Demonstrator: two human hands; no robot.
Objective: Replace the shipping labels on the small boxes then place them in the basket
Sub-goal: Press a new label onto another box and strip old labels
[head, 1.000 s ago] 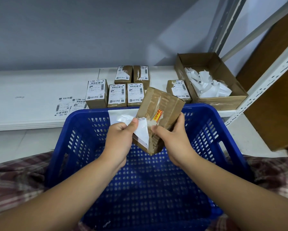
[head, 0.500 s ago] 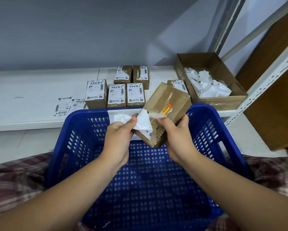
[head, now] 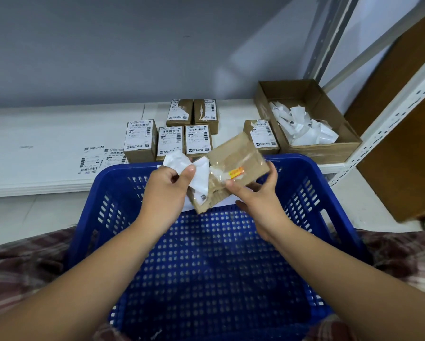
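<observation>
Above the far rim of the blue basket (head: 334, 217) I hold a small brown box (head: 241, 158) with an orange sticker. My right hand (head: 258, 195) grips the box from its right side and underneath. My left hand (head: 167, 190) pinches the white shipping label (head: 199, 178), which is partly peeled off the box and crumpled. Several small labelled boxes (head: 140, 141) stand in rows on the white shelf (head: 46, 134) behind the basket. Some of them have torn labels.
An open cardboard box (head: 339, 148) holding crumpled white label scraps sits at the back right. Loose label sheets (head: 93, 161) lie on the shelf at the left. A white metal rack post (head: 388, 119) and a brown board stand at the right. Plaid cloth lies under the basket.
The box has tilted flatter and swung to the right in my right hand. My left hand has pulled the label further off, up and to the left.
</observation>
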